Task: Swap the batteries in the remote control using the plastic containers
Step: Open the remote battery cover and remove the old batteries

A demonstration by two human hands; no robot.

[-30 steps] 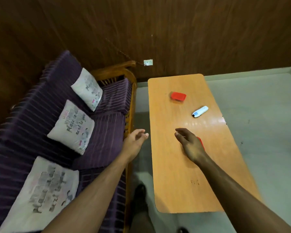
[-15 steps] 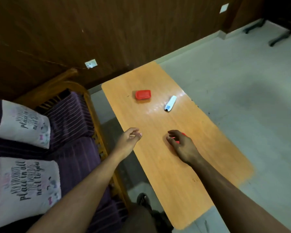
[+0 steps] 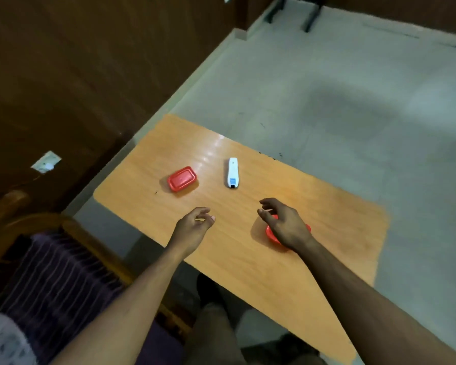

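A white remote control (image 3: 232,173) with a blue patch lies on the orange wooden table (image 3: 248,254). To its left sits a red plastic container (image 3: 182,179) with its lid on. A second red container (image 3: 272,236) lies nearer to me, mostly hidden under my right hand (image 3: 286,225), which hovers over it with fingers spread and curled. My left hand (image 3: 195,226) floats above the table to the left, fingers loosely curled, holding nothing. No batteries are visible.
A wooden-framed sofa with purple striped cushions (image 3: 55,283) stands left of the table. Dark wood panelling with a wall socket (image 3: 45,162) is behind. Grey floor (image 3: 353,114) lies to the right. My legs and a shoe show under the table's near edge.
The view has swung right, away from the sofa. Both hands have moved forward over the table; my left hand, earlier beside the table edge, is now above the tabletop.
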